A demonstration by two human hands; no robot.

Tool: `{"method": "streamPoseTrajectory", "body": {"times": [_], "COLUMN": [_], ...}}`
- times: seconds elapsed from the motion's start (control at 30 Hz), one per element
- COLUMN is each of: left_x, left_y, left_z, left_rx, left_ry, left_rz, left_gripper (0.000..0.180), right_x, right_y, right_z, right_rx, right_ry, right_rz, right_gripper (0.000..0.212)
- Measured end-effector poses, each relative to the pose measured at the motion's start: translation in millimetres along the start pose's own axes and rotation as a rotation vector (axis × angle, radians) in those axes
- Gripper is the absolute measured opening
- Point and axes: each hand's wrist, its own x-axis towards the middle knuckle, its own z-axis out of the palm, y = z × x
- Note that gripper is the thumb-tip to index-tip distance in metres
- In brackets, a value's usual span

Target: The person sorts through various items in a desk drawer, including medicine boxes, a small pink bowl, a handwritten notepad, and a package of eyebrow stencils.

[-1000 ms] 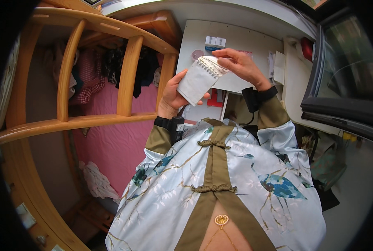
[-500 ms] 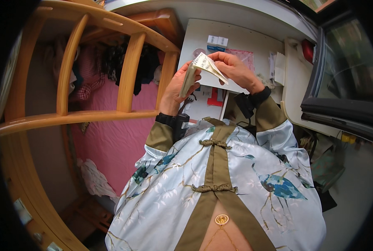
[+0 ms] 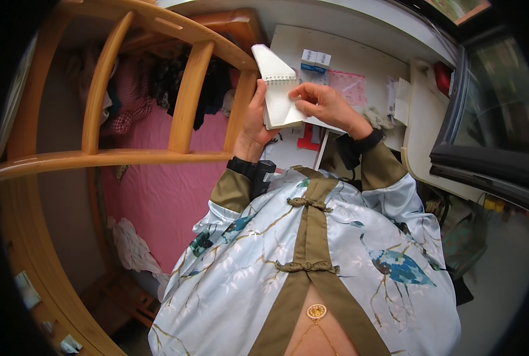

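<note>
A small spiral-bound notepad (image 3: 279, 98) is open in front of me above the white desk. Its wire coil runs across the middle, with one leaf flipped up beyond it and pale lined pages below. Wrapped round the pad's left edge is my left hand (image 3: 252, 123), its thumb along the side. My right hand (image 3: 328, 105) is closed in a pinch at the right edge of the lower page, which bends up under the fingers. The fingertips partly hide the page corner. Dark bands circle both wrists.
On the white desk (image 3: 353, 50) lie two small white-and-blue boxes (image 3: 315, 60), a pink patterned packet (image 3: 347, 86) and some papers (image 3: 402, 101). Below is a drawer holding a red item (image 3: 308, 137). A wooden ladder (image 3: 188, 98) and pink bed (image 3: 152, 202) stand left; an open window (image 3: 496, 113) juts in right.
A written leaf has been turned up over the coil, and blank lined pages now face me. My right hand has come down to the lower page's edge. The pad is tilted flatter toward me.
</note>
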Motion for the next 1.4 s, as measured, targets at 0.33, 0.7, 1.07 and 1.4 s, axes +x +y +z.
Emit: {"method": "streamPoseTrajectory", "body": {"times": [0.33,0.7,1.07,1.4], "left_x": [1,3,-3,3], "left_y": [0,-1,5,4], "left_z": [-9,-12,2,-9], "left_rx": [0.012,0.213,0.224,0.064], "left_ry": [-0.246,-0.057,-0.019,-0.101], "left_rz": [-0.27,-0.126,-0.105,-0.055], "left_gripper": [0.068,0.07,0.056,0.05], "right_x": [5,-8,0,2], "right_y": [-2,-24,-26,-31], "right_z": [-22,-12,-1,1], "right_rx": [-0.008,-0.278,-0.722,-0.688], "right_ry": [0.227,0.033,0.109,0.116], "right_rz": [0.035,-0.299,-0.4,-0.505], "right_gripper": [0.034,0.029,0.04,0.023]}}
